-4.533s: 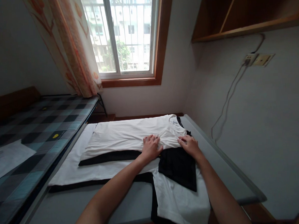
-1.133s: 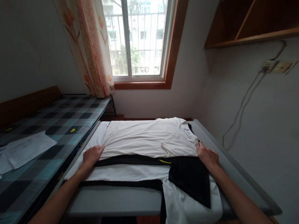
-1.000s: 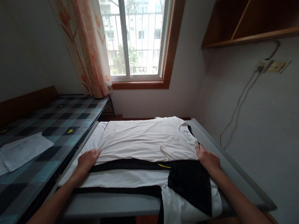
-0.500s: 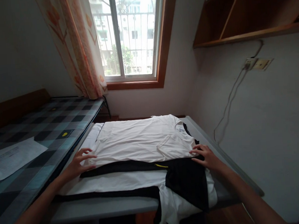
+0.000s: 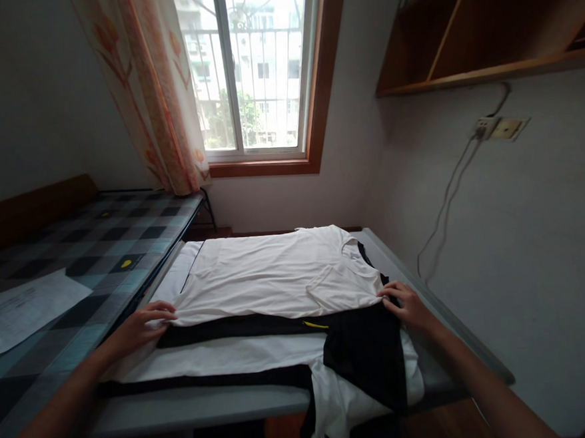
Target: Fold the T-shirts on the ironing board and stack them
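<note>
A white T-shirt (image 5: 260, 268) lies spread on its side across the top of a stack, its neck toward the right. Beneath it show a black garment (image 5: 367, 354) with a small yellow mark and another white garment (image 5: 232, 355), whose sleeve hangs over the near edge. My left hand (image 5: 152, 322) pinches the near left corner of the top shirt, at the hem. On the right, my right hand (image 5: 402, 303) has its fingers closed on the near shoulder edge of the same shirt.
The clothes lie on a grey padded board (image 5: 200, 409). At left stands a bed with a checked mattress (image 5: 142, 223) and papers (image 5: 33, 307) on it. A wall shelf (image 5: 487, 68), socket (image 5: 509, 128) and hanging cable are at right.
My left hand has moved slightly left and down, and its spread fingers have closed on the shirt's corner. The fingers of my right hand have closed on the shoulder edge.
</note>
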### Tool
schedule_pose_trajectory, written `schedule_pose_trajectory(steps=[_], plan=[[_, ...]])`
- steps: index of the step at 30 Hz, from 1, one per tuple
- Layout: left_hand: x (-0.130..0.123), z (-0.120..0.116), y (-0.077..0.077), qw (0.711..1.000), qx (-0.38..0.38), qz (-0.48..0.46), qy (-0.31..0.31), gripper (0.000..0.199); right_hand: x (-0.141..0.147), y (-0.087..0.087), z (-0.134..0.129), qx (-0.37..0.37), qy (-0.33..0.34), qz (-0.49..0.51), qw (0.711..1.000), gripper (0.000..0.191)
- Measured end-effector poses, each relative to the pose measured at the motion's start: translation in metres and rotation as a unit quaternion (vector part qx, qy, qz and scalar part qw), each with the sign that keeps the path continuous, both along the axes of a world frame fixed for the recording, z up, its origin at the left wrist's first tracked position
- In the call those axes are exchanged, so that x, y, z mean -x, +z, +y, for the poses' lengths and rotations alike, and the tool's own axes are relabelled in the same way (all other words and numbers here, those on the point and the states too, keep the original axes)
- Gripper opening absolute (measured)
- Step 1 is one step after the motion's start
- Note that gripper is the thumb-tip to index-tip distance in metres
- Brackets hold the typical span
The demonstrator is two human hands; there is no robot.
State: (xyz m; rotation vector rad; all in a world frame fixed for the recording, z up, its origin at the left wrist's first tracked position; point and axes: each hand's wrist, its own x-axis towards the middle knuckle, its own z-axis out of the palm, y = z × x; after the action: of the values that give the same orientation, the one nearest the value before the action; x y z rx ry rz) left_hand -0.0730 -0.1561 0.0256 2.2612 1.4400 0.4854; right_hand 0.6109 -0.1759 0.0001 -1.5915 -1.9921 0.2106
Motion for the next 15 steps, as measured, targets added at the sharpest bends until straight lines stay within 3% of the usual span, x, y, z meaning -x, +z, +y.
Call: schedule_pose_trajectory(steps=[4,8,12,15], plan=[[0.001,0.003,-0.002,0.993,-0.027,-0.07,0.092,0.045,0.005,0.001,0.008,-0.031,-0.009,0.088,0.996,0.026],[0.004,0.017,-0.007,0.972,-0.007,-0.144,0.184,0.054,0.013,0.001,0.022,-0.023,-0.045,0.182,0.982,0.032],[-0.002,0.054,-0.01,0.933,0.0,-0.256,0.252,0.058,0.018,0.007,0.057,-0.056,-0.111,0.242,0.962,0.041],[-0.02,0.092,-0.008,0.887,0.011,-0.354,0.298,0.059,0.021,0.012,0.097,-0.053,-0.145,0.235,0.96,0.043]])
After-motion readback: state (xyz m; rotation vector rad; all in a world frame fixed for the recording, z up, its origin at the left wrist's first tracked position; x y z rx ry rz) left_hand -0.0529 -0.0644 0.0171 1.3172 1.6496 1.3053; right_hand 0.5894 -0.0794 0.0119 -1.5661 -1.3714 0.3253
